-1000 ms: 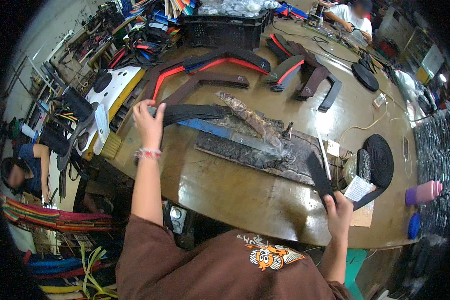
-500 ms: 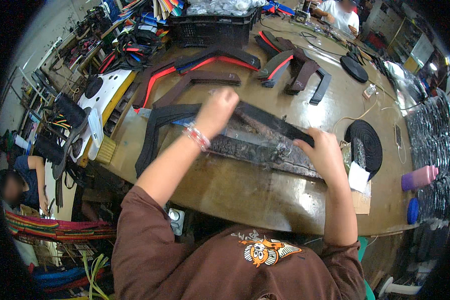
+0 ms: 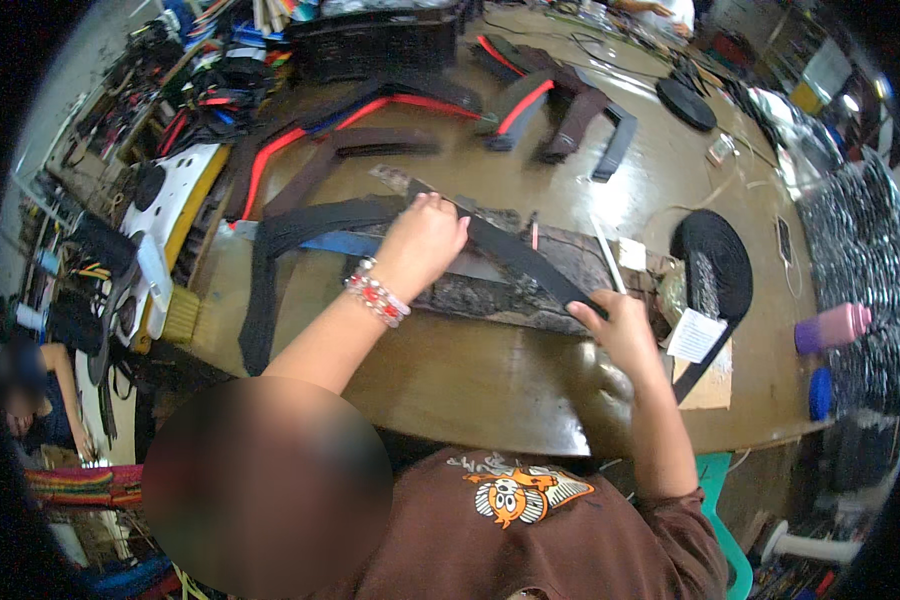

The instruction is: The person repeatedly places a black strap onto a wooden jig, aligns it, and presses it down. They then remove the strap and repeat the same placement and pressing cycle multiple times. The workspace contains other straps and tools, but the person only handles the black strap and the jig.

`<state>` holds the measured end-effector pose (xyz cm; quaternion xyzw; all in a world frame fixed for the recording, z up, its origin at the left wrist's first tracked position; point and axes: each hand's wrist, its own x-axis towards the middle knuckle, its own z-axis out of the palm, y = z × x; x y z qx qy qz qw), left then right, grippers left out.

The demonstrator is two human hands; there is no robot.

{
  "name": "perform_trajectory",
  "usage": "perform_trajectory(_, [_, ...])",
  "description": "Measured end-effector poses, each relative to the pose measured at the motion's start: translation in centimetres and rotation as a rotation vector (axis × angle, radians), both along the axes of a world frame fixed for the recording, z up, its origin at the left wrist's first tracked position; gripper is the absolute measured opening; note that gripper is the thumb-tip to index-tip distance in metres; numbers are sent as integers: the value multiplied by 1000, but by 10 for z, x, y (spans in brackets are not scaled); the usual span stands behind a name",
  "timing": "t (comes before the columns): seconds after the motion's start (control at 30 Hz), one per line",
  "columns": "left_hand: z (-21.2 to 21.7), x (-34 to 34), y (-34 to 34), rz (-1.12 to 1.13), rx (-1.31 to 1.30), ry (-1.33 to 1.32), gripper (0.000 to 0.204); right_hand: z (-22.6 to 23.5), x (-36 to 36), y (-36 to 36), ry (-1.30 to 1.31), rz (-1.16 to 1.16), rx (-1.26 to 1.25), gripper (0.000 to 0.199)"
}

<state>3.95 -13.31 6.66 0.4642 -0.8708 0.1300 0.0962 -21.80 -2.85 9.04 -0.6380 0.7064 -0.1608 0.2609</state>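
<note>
Clearly, a long, flat black strap [image 3: 515,255] lies slanted across the tabletop [image 3: 450,370], the left hand [image 3: 425,240] gripping its ten-o'clock end, the right hand [image 3: 615,325] pinching its four-o'clock end.

The black strap [image 3: 515,255] looks matt and woven, the table [image 3: 470,370] is glossy brown wood, the bottle [image 3: 835,327] smooth pink plastic.

Strap [image 3: 515,255] across the mat [image 3: 490,295] on the table [image 3: 470,380], webbing roll [image 3: 715,265] right, crate [image 3: 375,40] behind.
</note>
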Motion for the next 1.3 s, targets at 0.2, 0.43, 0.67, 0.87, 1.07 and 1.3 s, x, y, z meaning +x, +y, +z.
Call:
perform_trajectory(0.2, [19,-15,3,30,147,174,68,-34,-8,2,-181,-25,-34,42])
perform_trajectory(0.43, [17,-13,5,61,116,151,68,-44,-9,2,-208,-27,-70,39])
perform_trajectory(0.67, [10,-7,1,-418,8,368,30,-23,-41,32,-602,-126,-35,16])
perform_trajectory(0.87, [30,-6,53,-297,-17,879,10,-26,-27,59,-632,142,-173,20])
perform_trajectory(1.07, [-37,-27,122,80,594,799,17,-61,12,65,-342,137,-67,22])
perform_trajectory(1.3, [-70,-37,131,51,527,815,13,-71,25,63,-60,317,-96,36])
